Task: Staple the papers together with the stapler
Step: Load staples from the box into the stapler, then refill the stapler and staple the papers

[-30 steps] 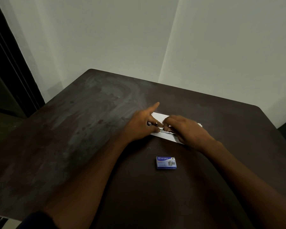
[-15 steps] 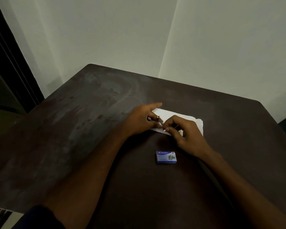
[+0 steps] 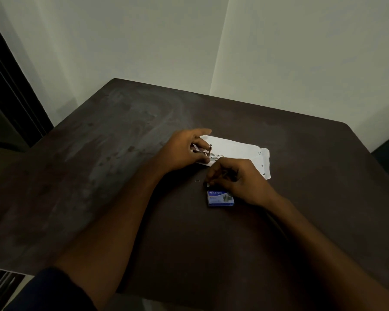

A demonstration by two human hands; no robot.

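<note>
Holding the opened stapler [image 3: 211,154] on the papers [image 3: 238,149], left hand [image 3: 184,151] grips its near-left end; long axis runs left-right. Right hand [image 3: 236,178], fingers pinched over the staple box [image 3: 220,198], lies just nearer; contents untellable.

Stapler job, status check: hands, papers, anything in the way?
Left hand holds stapler on papers. Right hand at blue staple box, grip unclear. Nothing in the way.

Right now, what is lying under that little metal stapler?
White papers on the dark table lie under the stapler. The left hand covers the stapler's near end, hiding what is beneath there.
</note>
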